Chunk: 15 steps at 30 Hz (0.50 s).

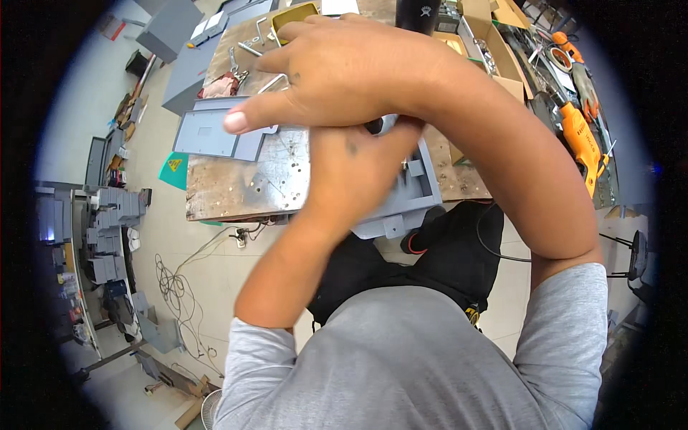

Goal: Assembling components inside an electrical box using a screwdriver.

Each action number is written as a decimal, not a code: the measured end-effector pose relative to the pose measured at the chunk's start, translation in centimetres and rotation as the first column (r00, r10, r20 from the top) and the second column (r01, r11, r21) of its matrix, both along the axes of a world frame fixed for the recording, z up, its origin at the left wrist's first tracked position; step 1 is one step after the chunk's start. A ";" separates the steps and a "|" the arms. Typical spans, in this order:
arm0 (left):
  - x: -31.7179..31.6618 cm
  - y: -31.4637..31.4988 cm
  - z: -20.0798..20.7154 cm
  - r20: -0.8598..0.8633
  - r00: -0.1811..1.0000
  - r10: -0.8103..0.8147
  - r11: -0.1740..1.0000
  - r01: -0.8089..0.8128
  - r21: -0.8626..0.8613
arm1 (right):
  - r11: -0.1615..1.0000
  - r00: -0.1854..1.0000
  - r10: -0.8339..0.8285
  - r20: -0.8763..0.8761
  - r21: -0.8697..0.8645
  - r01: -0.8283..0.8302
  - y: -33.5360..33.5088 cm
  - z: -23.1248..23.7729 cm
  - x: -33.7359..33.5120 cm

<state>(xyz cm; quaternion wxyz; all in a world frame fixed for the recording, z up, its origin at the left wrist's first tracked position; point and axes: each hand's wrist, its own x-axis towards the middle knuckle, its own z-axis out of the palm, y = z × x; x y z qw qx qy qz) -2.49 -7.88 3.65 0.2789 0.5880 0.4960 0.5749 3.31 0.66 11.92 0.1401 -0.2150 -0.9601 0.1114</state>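
My right hand (326, 72) reaches across to the left above the workbench, open, with its thumb and fingers spread and nothing visible in it. Under the right wrist lies my left hand (355, 168), slightly blurred. The right arm hides its fingers, so whether they are open or closed does not show. A dark and white item (380, 125) peeks out beside the left thumb, too covered to name. Behind the left hand is a grey metal housing (423, 175) at the bench's front edge. A flat grey metal panel (208, 135) sits left of the hands, below the right thumb.
The wooden workbench (215, 193) bears a red cloth (221, 86), a wrench (233, 59), hex keys and a yellow tray (292, 18). A black bottle (416, 16) stands at the back. Cardboard boxes (494, 43) and an orange power tool (580, 140) are on the right. Cables (179, 287) trail over the floor.
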 end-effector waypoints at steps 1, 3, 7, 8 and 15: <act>0.7 0.1 -1.3 0.043 0.999 -0.001 0.977 -0.008 0.212 | 0.999 0.998 0.021 0.060 -0.028 -0.019 -0.7 0.6 -0.6; -3.7 1.9 -4.6 0.040 0.990 -0.134 0.989 0.131 0.068 | 0.995 0.973 0.068 0.220 -0.091 -0.049 -1.9 1.8 -0.9; -6.5 2.4 -3.7 -0.065 0.953 -0.296 0.938 0.277 -0.210 | 0.979 0.981 0.167 0.096 -0.138 -0.153 -2.0 0.8 -0.9; -5.0 1.9 -2.1 -0.206 0.959 -0.193 0.965 0.148 -0.217 | 0.992 0.991 0.117 0.071 -0.062 -0.113 -1.2 0.1 -0.9; -2.5 1.2 -2.6 -0.643 0.736 0.210 0.977 -0.190 0.101 | 0.987 0.955 0.161 0.249 -0.045 -0.155 -2.0 4.5 0.5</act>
